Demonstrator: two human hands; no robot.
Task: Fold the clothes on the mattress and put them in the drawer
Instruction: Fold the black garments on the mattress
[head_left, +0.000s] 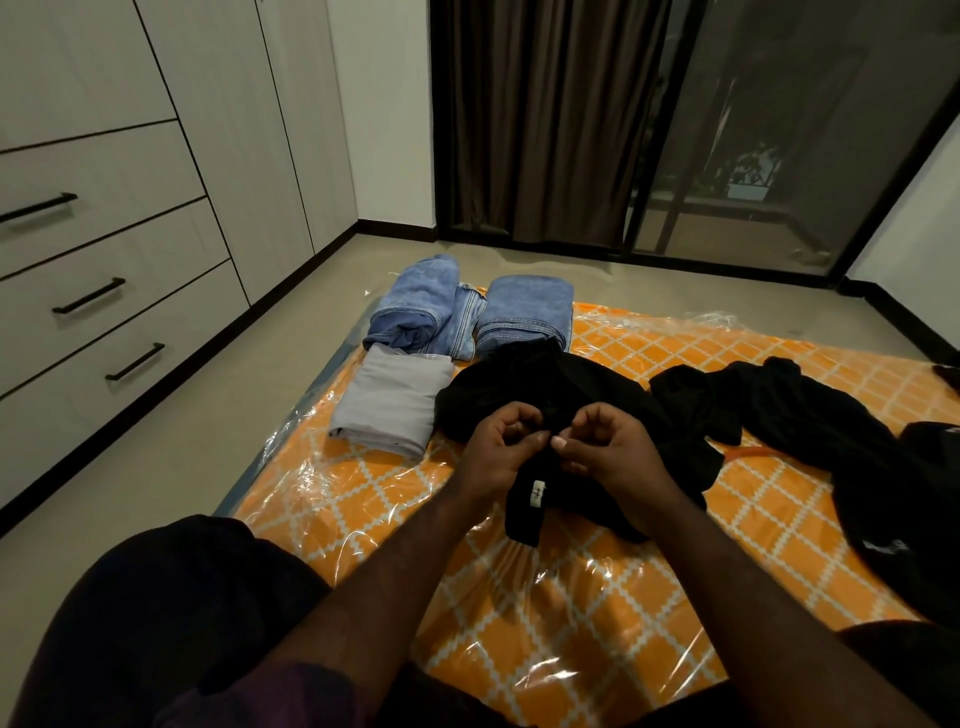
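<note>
Garment in hand: black garment (566, 395) lies crumpled on the mattress (597, 587), near its middle, a white label showing at its near edge.
Left hand: left hand (498, 447) pinches the near edge of the black garment, fingers curled on the cloth.
Right hand: right hand (608, 447) pinches the same edge just beside the left, probably to find a hem and spread the cloth flat before folding.
Folded pile: grey folded cloth (389, 405) touches the black garment on its left; blue jeans (467, 312) lie beyond it, likely set aside as finished.
Waiting: second black garment (810, 415) lies unfolded to its right.
Drawers: drawers (98, 291) stand closed, well apart on the left.
</note>
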